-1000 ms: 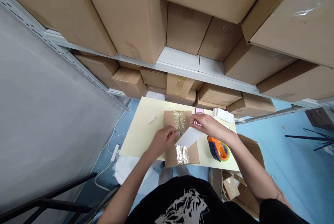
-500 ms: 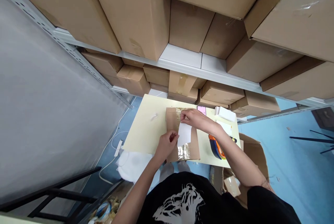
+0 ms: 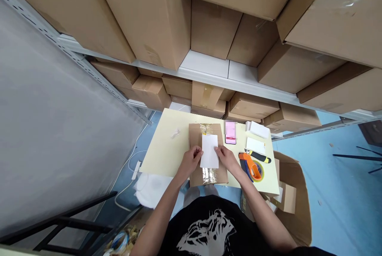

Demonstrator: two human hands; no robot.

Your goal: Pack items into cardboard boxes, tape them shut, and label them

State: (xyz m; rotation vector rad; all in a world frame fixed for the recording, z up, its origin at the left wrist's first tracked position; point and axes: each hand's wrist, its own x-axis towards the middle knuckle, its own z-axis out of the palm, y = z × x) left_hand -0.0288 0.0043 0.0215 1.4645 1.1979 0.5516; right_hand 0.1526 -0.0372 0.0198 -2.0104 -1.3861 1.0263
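A white paper sheet (image 3: 209,152), label-sized, is over the top of a brown cardboard box (image 3: 195,172) with shiny clear tape along its middle. My left hand (image 3: 191,160) pinches the sheet's left edge between thumb and finger. At the opposite edge my right hand (image 3: 227,158) grips the sheet the same way. Whether the sheet touches the box all over I cannot tell. The box lies flat at the front of a pale yellow table (image 3: 161,144).
Right of the box lie a phone (image 3: 230,132), stacked white papers (image 3: 258,130), a yellow-black cutter (image 3: 259,156) and an orange tape dispenser (image 3: 253,169). A crumpled white scrap (image 3: 176,133) is on the left. Shelves of cartons (image 3: 207,94) rise behind; an open carton (image 3: 298,208) stands at right.
My right hand has moved from the sheet's top corner down to its right edge. The sheet now lies straighter over the box. The phone and tape dispenser have come into fuller view.
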